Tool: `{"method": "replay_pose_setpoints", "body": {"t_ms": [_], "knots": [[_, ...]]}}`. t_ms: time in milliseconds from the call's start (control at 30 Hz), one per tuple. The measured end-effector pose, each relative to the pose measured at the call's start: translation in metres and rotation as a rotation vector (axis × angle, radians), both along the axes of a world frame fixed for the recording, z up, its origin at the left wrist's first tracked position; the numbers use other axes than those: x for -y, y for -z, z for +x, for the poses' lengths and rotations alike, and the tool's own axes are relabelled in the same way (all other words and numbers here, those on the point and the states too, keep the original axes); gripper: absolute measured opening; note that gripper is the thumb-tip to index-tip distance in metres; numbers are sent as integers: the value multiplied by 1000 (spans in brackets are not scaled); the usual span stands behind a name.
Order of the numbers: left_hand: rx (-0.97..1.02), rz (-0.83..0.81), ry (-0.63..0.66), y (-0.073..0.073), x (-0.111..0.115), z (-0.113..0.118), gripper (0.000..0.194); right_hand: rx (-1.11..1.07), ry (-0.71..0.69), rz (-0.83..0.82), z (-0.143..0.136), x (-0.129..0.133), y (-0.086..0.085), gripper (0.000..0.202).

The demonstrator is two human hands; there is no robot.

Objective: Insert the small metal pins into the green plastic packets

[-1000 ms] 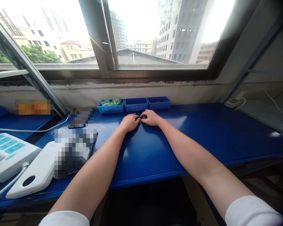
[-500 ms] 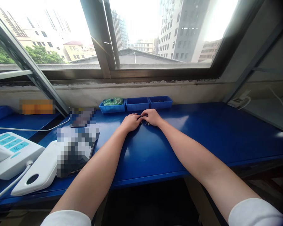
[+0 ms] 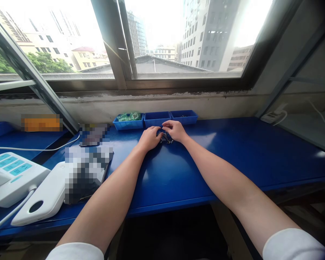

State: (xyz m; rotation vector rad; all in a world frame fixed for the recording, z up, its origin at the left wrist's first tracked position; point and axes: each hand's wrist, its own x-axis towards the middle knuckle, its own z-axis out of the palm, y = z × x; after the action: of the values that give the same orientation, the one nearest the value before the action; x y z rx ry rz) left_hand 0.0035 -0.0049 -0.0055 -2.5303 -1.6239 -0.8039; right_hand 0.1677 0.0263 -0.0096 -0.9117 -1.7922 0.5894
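Note:
Several small metal pieces, which look like screws, lie in a loose pile on the blue tabletop. My left hand rests at the pile's left side, thumb and fingers apart and curved around it. From the right, my right hand arches over the pile's edge with its fingers curled but spread from the thumb. No piece is visibly gripped in either hand. The fingertips partly hide the far side of the pile.
Behind my hands, against the wall, stand three blue bins: a left bin with green plastic packets, a middle bin, and a right bin holding small parts. At left are a white power strip and a white device.
The fingertips of my two hands have parted from each other. My right hand has lifted a little, and more of the metal pieces now show between the hands.

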Motion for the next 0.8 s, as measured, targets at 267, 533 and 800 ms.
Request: {"method": "replay_pose_setpoints", "body": {"t_ms": [267,533,800], "knots": [[121,113,65,-4,2,1,33,-77,-49,-38,-1,0,-3,27],[223,155,208,-5,2,1,31,-251,-247,-275,-1,1,-5,47],[237,144,110,-9,4,2,23,-179,-220,-271,6,2,-9,41]]}}
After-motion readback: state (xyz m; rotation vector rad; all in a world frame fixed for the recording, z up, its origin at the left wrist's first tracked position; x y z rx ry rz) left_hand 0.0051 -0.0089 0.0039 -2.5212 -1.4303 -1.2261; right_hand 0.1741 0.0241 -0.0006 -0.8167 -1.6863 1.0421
